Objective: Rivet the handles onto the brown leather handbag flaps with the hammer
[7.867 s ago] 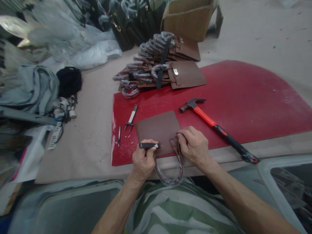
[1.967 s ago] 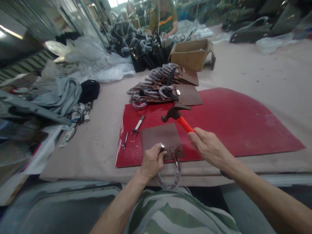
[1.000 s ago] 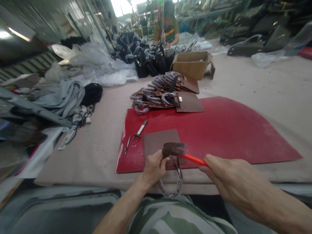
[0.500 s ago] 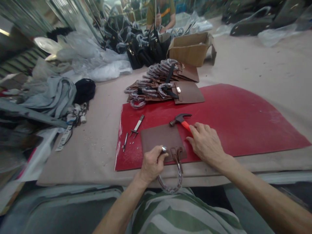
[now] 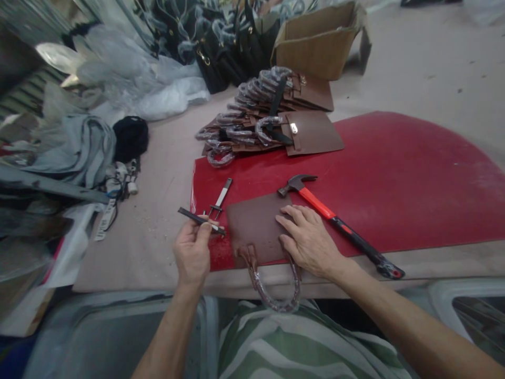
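My left hand [image 5: 192, 252] pinches a slim metal punch [image 5: 199, 220] between thumb and fingers, tilted nearly flat, left of a brown leather panel [image 5: 256, 216]. Spread over the panel's right side, my right hand [image 5: 310, 237] has its fingers stretched out and holds nothing. A plastic-wrapped handle [image 5: 276, 305] loops from the panel's near edge past the table edge; its right end is partly covered by my right hand. A claw hammer [image 5: 327, 213] with an orange and black grip lies right of that hand. Beyond my left hand lies a two-pronged tool [image 5: 221, 197].
Under the work lies a red mat [image 5: 402, 189]. Several brown bag pieces with wrapped handles [image 5: 272, 116] are stacked at its far edge, before black bags [image 5: 213, 58] and a cardboard box [image 5: 315, 45]. Plastic wrapping [image 5: 158, 89] and grey cloth [image 5: 82, 152] lie to the left.
My right hand has left the hammer and now rests on the panel. My left hand has moved left off the panel, turning the punch sideways. The view has shifted down and closer.
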`<state>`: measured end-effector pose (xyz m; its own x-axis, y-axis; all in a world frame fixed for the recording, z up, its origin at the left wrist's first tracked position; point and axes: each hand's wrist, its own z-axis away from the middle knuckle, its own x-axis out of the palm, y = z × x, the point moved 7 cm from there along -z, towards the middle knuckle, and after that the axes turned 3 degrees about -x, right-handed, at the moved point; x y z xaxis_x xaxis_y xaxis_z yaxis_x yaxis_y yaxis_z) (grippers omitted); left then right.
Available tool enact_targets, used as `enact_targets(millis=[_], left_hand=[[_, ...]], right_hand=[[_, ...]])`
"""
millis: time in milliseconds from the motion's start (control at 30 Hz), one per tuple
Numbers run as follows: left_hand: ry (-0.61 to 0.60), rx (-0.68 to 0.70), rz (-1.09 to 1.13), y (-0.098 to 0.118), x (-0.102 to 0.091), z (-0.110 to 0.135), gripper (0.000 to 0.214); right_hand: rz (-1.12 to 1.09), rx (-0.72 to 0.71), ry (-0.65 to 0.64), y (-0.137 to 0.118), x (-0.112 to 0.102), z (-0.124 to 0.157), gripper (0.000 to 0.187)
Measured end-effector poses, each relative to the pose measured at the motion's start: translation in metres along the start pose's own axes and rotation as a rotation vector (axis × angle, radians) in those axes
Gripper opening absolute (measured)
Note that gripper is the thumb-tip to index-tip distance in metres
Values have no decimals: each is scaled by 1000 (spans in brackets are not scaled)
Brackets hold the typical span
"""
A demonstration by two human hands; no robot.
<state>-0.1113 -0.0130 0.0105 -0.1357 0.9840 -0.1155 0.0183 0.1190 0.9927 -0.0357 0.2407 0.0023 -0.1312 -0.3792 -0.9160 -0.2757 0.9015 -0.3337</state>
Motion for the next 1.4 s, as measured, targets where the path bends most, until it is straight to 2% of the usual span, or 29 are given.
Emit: enact_targets(millis=[100, 200, 333, 400, 467, 533, 700, 867, 967, 1100, 1233, 1300, 1400], left_hand=[[80, -58, -159, -5, -35, -12, 33], [88, -108, -402, -15, -62, -23, 34], [54, -87, -1060, -18, -89, -45, 29], [58, -94, -1242, -17, -99, -56, 29], [55, -99, -1272, -15, -102, -63, 29], [31, -83, -1296, -12, -96, -67, 29], [-42, -18, -1303, -6, -59, -69, 30], [-140, -18, -1266, -5, -26, -75, 24], [-200, -63, -1258, -9, -21, -80, 19], [-288, -128, -1197, -20, -24, -85, 20], [-270, -128, -1075, -17, -34, -82, 22], [-215, -140, -915, -11, -38, -73, 23], [-124, -185, -368, 0, -29, -45, 32]], right_hand=[[3, -2, 6, 0, 1, 0, 39], [13, -21, 30, 0, 3, 0, 39], [35, -45, 81, 3, 6, -1, 39], [46, -57, 101, 4, 7, -1, 39], [60, -69, 113, 5, 7, -1, 39], [72, -75, 118, 5, 8, -1, 39], [79, -86, 143, 7, 10, -1, 40], [77, -90, 157, 7, 10, -1, 39], [74, -85, 156, 4, 7, -1, 39], [59, -58, 117, -1, 3, -1, 38], [33, -31, 92, -2, 2, -1, 36], [17, -27, 90, -3, 1, 0, 36], [5, -27, 88, -4, 0, 0, 35]])
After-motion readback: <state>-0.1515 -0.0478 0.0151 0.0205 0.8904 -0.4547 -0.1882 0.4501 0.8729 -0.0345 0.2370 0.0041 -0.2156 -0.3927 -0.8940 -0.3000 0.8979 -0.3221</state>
